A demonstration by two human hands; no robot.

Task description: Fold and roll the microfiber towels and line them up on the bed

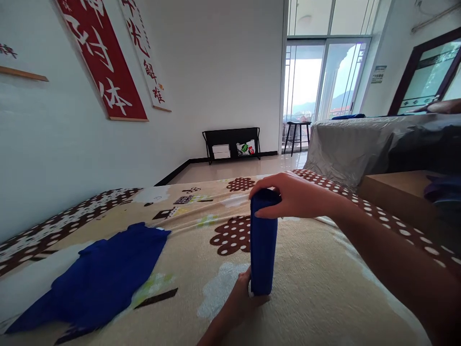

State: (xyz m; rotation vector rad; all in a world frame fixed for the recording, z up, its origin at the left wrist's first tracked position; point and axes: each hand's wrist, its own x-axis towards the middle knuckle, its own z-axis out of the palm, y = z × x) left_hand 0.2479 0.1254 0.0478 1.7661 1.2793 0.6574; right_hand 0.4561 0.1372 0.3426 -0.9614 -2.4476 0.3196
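A dark blue rectangular bundle stands upright in front of me, tall and narrow, with a cloth-like surface; I cannot tell whether it is folded cloth all through. My right hand comes in from the right and grips its top end, thumb on the near side and fingers over the far edge. Down at the lower end, my left hand holds the bundle from the left and below, partly hidden behind it. To the left, a blue garment lies spread out, somewhat crumpled.
A beige patterned blanket covers the surface under everything. At the right are a plastic-covered table and a cardboard box, with part of another person's arm above. A black rack and a stool stand farther back.
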